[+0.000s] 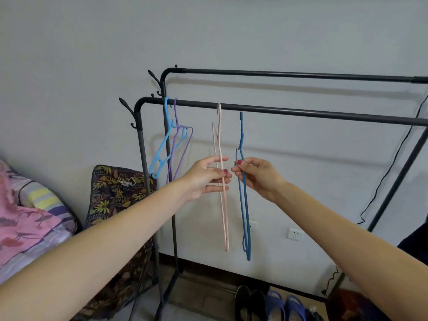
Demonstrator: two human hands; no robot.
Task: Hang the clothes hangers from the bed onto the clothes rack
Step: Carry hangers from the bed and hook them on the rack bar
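Left hand (pixel 208 176) loosely holds the pink hanger (pixel 222 181), right hand (pixel 257 174) pinches the blue hanger (pixel 243 193): probably light, thin, springy; grip mid-frame.

Four clothes hangers were counted: a light blue hanger (pixel 162 144), a purple hanger (pixel 179 149), a pink hanger (pixel 223 205) and a dark blue hanger (pixel 245 216), all near the frame's middle. Two rails (pixel 301 112) were seen on one clothes rack (pixel 141 144). Two hands were counted, the left hand (pixel 206 177) and right hand (pixel 259 176). Two wall sockets (pixel 294 234) were counted at lower right.
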